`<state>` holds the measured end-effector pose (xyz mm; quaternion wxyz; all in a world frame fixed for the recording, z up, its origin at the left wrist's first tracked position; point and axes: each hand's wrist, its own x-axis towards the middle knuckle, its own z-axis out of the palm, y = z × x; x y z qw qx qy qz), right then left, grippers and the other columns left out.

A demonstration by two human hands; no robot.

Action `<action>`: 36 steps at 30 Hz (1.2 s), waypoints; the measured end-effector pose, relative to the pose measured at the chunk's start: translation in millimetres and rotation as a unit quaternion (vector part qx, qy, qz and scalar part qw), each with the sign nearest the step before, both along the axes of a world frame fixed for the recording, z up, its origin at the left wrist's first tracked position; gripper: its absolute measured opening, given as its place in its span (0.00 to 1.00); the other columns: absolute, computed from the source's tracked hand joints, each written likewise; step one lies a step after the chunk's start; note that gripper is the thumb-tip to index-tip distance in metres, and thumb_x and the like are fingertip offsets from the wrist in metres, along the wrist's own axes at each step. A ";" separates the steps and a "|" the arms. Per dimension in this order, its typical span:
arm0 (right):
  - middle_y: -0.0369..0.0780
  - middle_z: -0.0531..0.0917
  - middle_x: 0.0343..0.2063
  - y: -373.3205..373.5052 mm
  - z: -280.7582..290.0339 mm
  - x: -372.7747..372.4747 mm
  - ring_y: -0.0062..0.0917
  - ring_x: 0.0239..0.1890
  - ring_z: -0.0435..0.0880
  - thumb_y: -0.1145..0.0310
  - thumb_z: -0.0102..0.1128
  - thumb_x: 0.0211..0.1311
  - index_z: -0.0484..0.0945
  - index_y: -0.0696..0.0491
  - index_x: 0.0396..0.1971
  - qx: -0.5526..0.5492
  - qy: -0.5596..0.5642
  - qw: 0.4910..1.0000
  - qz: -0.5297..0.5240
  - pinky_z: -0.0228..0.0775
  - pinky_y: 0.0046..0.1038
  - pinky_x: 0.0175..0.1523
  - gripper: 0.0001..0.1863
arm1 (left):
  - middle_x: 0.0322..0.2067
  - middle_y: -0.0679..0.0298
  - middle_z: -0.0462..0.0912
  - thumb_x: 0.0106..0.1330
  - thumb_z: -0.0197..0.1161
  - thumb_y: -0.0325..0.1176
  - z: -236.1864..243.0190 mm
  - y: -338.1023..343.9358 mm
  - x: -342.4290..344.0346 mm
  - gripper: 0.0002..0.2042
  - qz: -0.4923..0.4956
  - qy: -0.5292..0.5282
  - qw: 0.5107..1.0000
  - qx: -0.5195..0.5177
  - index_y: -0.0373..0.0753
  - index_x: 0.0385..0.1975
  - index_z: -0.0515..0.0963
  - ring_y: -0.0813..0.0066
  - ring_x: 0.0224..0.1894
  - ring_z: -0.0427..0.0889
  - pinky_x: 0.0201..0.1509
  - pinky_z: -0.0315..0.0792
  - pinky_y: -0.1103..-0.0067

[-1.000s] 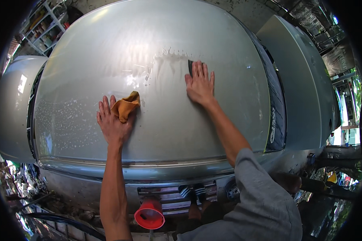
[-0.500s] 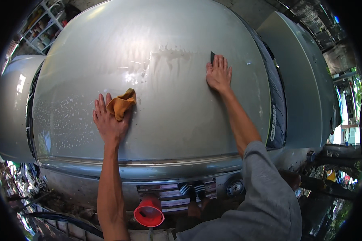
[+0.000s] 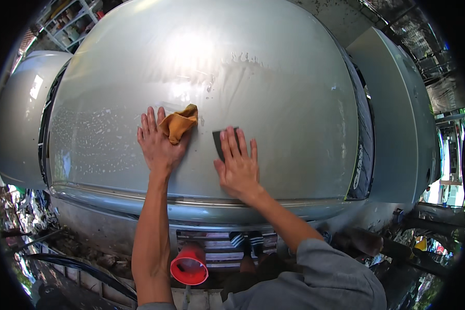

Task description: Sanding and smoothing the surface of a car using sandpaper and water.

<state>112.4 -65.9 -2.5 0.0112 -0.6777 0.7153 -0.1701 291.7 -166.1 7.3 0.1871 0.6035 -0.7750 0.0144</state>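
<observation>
A silver car roof (image 3: pixel 294 129) spreads out before me, wet in places. My left hand (image 3: pixel 161 144) rests on it palm down, fingers spread. An orange-brown cloth (image 3: pixel 180 124) is bunched between its thumb and forefinger, covering part of both. Closer to the roof's near edge, my right hand (image 3: pixel 239 168) presses a dark grey piece of sandpaper (image 3: pixel 220 144) against the surface. Its fingers lie over the sheet's right part, while the left part shows beside them.
Below the roof edge, a red bucket (image 3: pixel 189 266) stands left of my feet, beside a slatted wooden platform (image 3: pixel 212 243). Water drops dot the roof's left side. A window visor (image 3: pixel 364 150) borders the right side. A metal shelf (image 3: pixel 70 26) stands at far left.
My right hand has come toward me and to the left with the sandpaper, nearer my left hand. The left hand and cloth keep about the same place on the roof. The view has shifted slightly.
</observation>
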 end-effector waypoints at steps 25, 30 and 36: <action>0.44 0.54 0.72 -116.3 7.5 -89.7 0.37 0.74 0.47 0.55 0.39 0.71 0.53 0.56 0.70 -0.025 0.009 0.995 -0.101 0.33 0.48 0.74 0.32 | 0.70 0.52 0.55 0.56 0.60 0.60 -6.2 3.0 -23.5 0.42 -0.023 0.026 0.999 0.014 0.42 0.68 0.61 0.53 0.73 0.49 0.73 0.43 0.56; 0.44 0.54 0.72 -2.7 0.3 -17.2 0.36 0.74 0.48 0.54 0.39 0.71 0.53 0.55 0.70 0.011 0.007 0.998 -0.060 0.32 0.48 0.74 0.32 | 0.70 0.52 0.55 0.56 0.60 0.60 1.9 4.1 9.8 0.42 -0.011 0.000 1.000 0.016 0.42 0.68 0.60 0.52 0.73 0.49 0.72 0.43 0.56; 0.43 0.55 0.71 -100.8 7.9 -93.8 0.37 0.74 0.49 0.55 0.39 0.71 0.54 0.56 0.70 -0.018 0.010 0.994 -0.108 0.31 0.48 0.75 0.32 | 0.70 0.52 0.54 0.57 0.60 0.58 -7.2 1.5 -10.8 0.41 -0.033 0.009 0.999 0.018 0.43 0.69 0.59 0.52 0.73 0.49 0.72 0.43 0.56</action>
